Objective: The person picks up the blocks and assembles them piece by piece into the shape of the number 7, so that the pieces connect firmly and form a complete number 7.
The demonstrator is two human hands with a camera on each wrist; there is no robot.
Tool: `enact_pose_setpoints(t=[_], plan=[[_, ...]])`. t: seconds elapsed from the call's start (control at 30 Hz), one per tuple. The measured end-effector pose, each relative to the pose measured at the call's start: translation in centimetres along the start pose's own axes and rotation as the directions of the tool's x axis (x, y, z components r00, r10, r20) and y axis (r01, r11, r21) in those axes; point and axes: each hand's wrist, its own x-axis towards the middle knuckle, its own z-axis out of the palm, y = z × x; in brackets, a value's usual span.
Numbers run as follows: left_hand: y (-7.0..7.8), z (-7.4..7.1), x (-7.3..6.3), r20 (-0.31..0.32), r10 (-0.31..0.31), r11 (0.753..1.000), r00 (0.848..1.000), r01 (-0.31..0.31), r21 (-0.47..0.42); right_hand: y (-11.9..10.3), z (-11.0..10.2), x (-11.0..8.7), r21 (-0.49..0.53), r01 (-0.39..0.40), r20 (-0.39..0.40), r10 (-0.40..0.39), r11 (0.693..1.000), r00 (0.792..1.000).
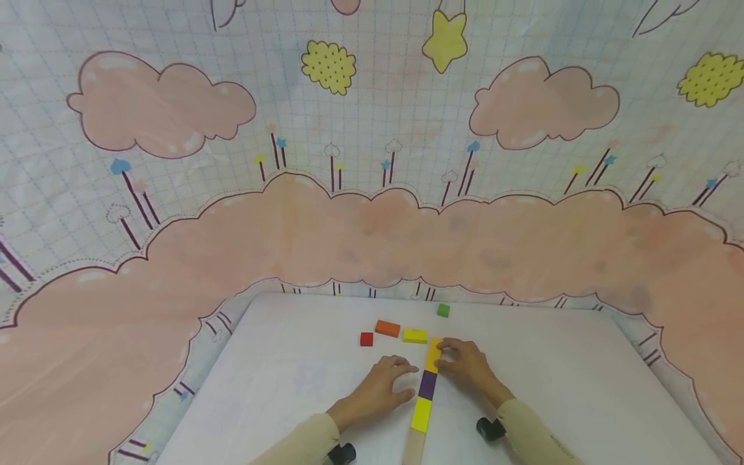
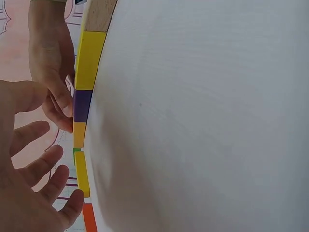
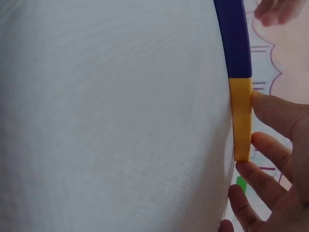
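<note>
A row of wooden blocks runs up the white table: a plain wood block (image 1: 414,447), a yellow block (image 1: 421,414), a purple block (image 1: 427,385) and an orange-yellow block (image 1: 433,356) at the far end, set end to end. My right hand (image 1: 469,371) touches the orange-yellow block from its right side. In the right wrist view, the thumb and index fingertip meet its side, and the middle fingertip (image 3: 244,169) is at its far end. To the left of the row, my left hand (image 1: 380,389) hovers with fingers spread and nothing between them.
Beyond the row lie a red block (image 1: 366,339), an orange block (image 1: 387,329), another yellow block (image 1: 415,336) and a green block (image 1: 444,310) near the back edge of the table (image 1: 535,316). A cloud-patterned cloth (image 1: 372,239) hangs behind.
</note>
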Motion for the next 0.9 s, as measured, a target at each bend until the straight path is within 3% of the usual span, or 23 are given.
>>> enact_pose_setpoints(t=[0.47, 0.7, 0.9], plan=[[0.1, 1.0, 2.5, -0.018, 0.014, 1.0, 1.0, -0.014, -0.027, -0.1, -0.1, -0.2, -0.01, 0.031, -0.023, -0.031, 0.999, 0.999], [0.0, 1.7, 3.7, -0.018, 0.016, 1.0, 1.0, -0.016, 0.013, 0.0, 0.0, -0.2, -0.015, 0.039, -0.024, -0.04, 0.999, 0.999], [0.1, 1.8, 3.9, -0.005, 0.004, 0.999, 1.0, -0.003, 0.051, 0.0, -0.1, -0.2, -0.001, 0.047, -0.021, -0.047, 0.999, 0.999]])
